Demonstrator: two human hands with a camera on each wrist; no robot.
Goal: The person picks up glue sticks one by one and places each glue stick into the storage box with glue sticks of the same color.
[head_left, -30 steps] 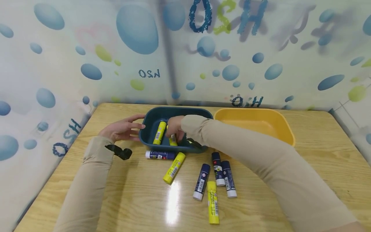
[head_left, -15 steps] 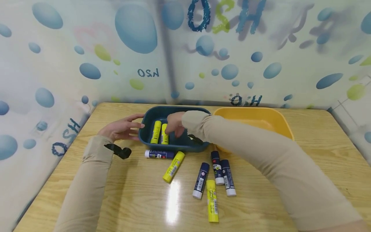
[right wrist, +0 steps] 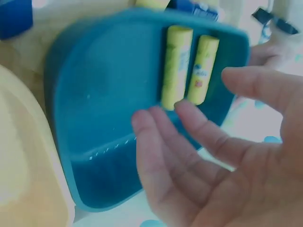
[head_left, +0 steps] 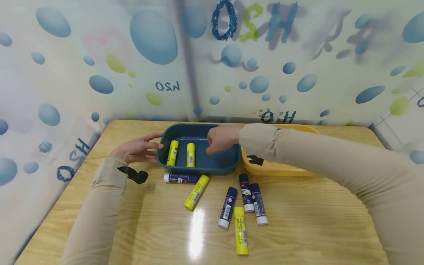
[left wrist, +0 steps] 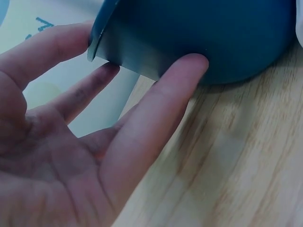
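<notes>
My left hand (head_left: 135,150) touches the left end of a dark blue plastic bin (head_left: 215,171). In the left wrist view its thumb (left wrist: 156,109) lies along the bin's outer wall, fingers spread and fairly straight. Over the bin's right half hangs my right hand (head_left: 223,139), holding nothing; the right wrist view shows its fingers (right wrist: 147,137) loosely bent. Inside the bin lie two yellow glue sticks, one glue stick (head_left: 172,152) by the left wall and the other glue stick (head_left: 190,155) nearer the middle, apart from each other.
A yellow bin (head_left: 281,171) stands at the right, partly hidden by my right sleeve. Before the bins lie a navy glue stick (head_left: 180,178), a yellow glue stick (head_left: 197,192), several more navy ones (head_left: 228,208) and another yellow glue stick (head_left: 241,231). A printed sheet backs the table.
My right hand has let go of a yellow glue stick in the blue bin and moved right. The two sticks in the bin now lie farther apart. My left hand stays at the bin's end.
</notes>
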